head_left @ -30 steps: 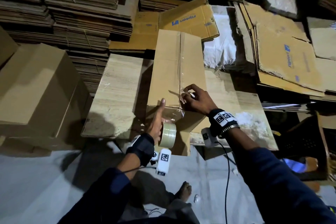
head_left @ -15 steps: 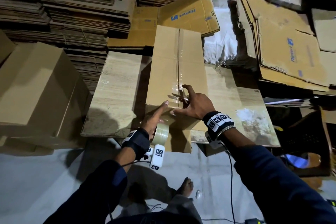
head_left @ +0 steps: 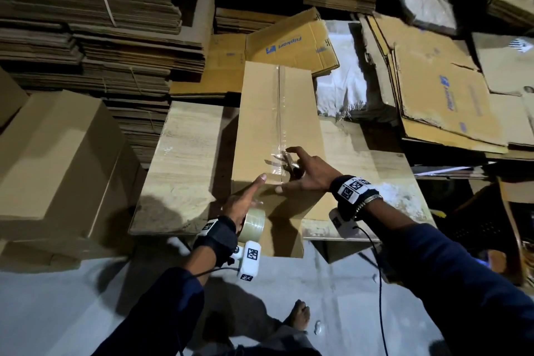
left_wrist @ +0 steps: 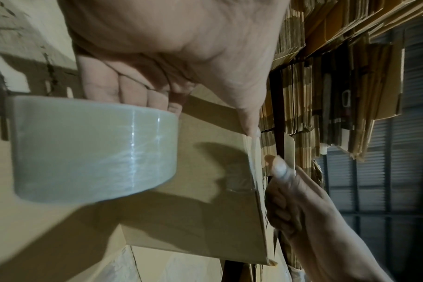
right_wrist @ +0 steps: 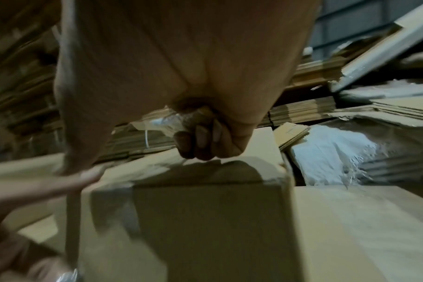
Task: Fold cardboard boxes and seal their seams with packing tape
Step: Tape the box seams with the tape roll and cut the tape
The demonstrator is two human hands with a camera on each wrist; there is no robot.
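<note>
- Box (head_left: 277,124) lies long-ways on the bench (head_left: 185,159), its near end over the bench's 6 o'clock edge, so tape can wrap down that end.
- Left hand (head_left: 241,205) grips the roll (head_left: 254,224), fingers (left_wrist: 123,85) curled through its core, index straight and pressing tape at the box's near top edge; probably an anchor.
- Right hand (head_left: 306,175) rests on the box top at the seam, index and thumb spread; the other fingers (right_wrist: 200,141) curl, seemingly round a small tool I cannot identify.
- Tape (head_left: 279,113) runs along the seam toward 12 o'clock.
- Room: bare bench at 9 and 3 o'clock; cardboard stacks (head_left: 101,23) crowd 12; floor (head_left: 72,312) is open at 6.
</note>
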